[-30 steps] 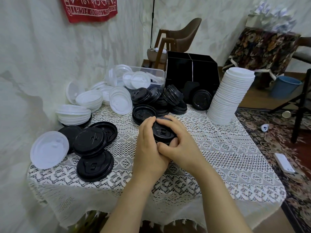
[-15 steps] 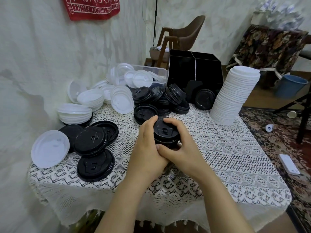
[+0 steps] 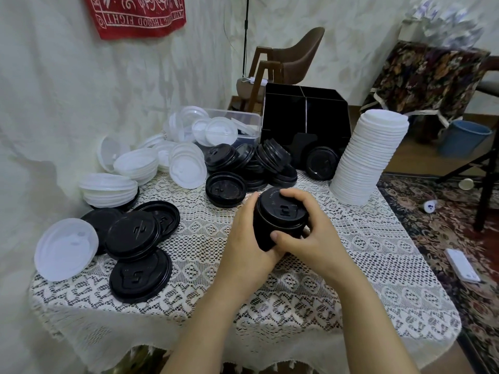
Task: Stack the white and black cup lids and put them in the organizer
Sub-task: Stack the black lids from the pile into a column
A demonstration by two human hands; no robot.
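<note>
Centre of frame, nearest: left hand (image 3: 243, 238) & right hand (image 3: 310, 238) both clamped round a black lid stack (image 3: 280, 211); vs 1 s ago the stack's risen from the tabletop (image 3: 378, 265) & tipped toward the camera, side wall now showing; pressing-together looks done, so carrying it over is prob. next. Lower left: loose black lids (image 3: 135, 255), not yet gathered. Right, further back: tall white lid stack (image 3: 370, 157) standing on the cloth. Upper centre, far edge: black organizer (image 3: 305, 114); can't see inside its compartments.
</note>
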